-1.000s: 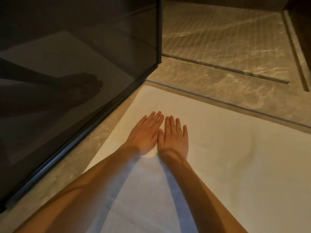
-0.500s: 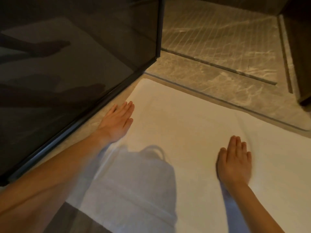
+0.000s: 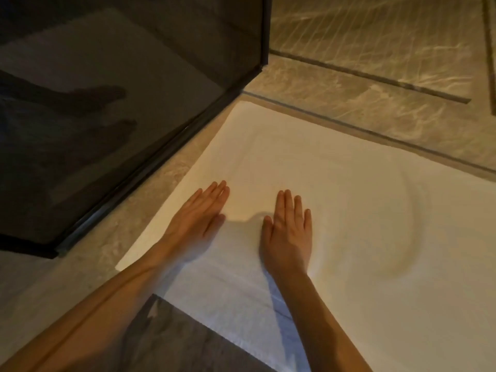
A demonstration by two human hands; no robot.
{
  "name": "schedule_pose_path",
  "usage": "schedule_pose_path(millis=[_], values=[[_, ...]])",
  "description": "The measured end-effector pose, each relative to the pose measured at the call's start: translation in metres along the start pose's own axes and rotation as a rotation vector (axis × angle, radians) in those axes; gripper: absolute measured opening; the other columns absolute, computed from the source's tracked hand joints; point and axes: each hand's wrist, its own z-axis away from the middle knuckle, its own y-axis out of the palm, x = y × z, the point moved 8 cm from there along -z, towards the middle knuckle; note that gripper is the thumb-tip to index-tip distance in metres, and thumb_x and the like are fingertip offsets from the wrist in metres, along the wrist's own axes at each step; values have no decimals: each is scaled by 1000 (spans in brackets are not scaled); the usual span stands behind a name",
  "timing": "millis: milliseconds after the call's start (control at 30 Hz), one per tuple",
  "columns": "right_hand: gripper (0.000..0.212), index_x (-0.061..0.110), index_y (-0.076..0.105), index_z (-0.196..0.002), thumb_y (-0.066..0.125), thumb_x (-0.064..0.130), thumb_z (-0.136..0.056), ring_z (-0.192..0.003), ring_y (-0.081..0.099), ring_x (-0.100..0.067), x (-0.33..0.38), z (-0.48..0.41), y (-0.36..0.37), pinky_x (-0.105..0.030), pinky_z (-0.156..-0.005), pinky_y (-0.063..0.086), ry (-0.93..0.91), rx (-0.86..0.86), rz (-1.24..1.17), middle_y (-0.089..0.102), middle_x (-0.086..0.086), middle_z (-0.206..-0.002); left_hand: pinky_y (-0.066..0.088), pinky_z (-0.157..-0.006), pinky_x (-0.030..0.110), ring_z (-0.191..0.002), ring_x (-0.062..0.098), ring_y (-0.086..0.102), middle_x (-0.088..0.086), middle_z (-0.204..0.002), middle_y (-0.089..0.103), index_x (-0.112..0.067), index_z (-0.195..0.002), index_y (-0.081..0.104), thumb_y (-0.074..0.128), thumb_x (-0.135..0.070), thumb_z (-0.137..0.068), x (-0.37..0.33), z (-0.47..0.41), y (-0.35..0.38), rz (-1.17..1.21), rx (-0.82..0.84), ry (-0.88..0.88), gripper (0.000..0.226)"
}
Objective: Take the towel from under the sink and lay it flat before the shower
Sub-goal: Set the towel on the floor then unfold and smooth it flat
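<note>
A white towel lies spread on the marble floor just in front of the shower threshold. My left hand rests flat on the towel near its left edge, fingers straight and together. My right hand presses flat on the towel a hand's width to the right, fingers straight. A curved ripple stands up in the cloth to the right of my right hand.
A dark glass shower panel with a black frame runs along the towel's left side and ends at a corner post. Beyond the threshold lies the grooved shower floor with a linear drain slot. A dark floor patch shows at the near edge.
My hands went from side by side to wide apart across the towel, then came back toward each other. The right hand moved left, leaving a ripple. The view shifted nearer.
</note>
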Motion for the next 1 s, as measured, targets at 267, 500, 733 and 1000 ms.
schedule_pose_path(millis=[267, 500, 733, 1000], values=[[62, 15, 0, -155, 8, 39, -99, -150, -2, -18, -113, 58, -37, -39, -122, 1, 256, -29, 78, 1, -2, -163, -6, -118, 26, -147, 4, -6, -6, -161, 2, -21, -153, 3, 9, -46, -101, 56, 32, -10, -36, 53, -105, 58], [59, 5, 9, -154, 24, 28, -101, -149, 7, -27, -92, 63, -42, -43, -122, 6, 259, -56, 57, 10, -12, -162, -4, -120, 36, -147, 11, -8, 0, -162, -1, -22, -153, -6, 2, -46, -99, 6, 38, -18, -148, 55, -86, 60], [62, 13, 6, -154, 16, 34, -97, -150, -2, -19, 14, 91, 4, -33, -117, -14, 50, 28, -22, 5, -4, -163, 8, -119, 41, -148, 19, 5, 7, -161, 18, -11, -153, 18, 19, -35, -102, -101, 61, 30, -188, 125, 141, 56], [62, 14, 8, -155, 13, 42, -100, -150, 2, -20, -76, 134, -22, -38, -122, 3, 103, -6, 68, 8, -3, -163, 0, -119, 34, -148, 11, -4, -1, -163, 2, -19, -154, 2, 16, -41, -103, -86, 66, 25, -90, 148, 132, 58]])
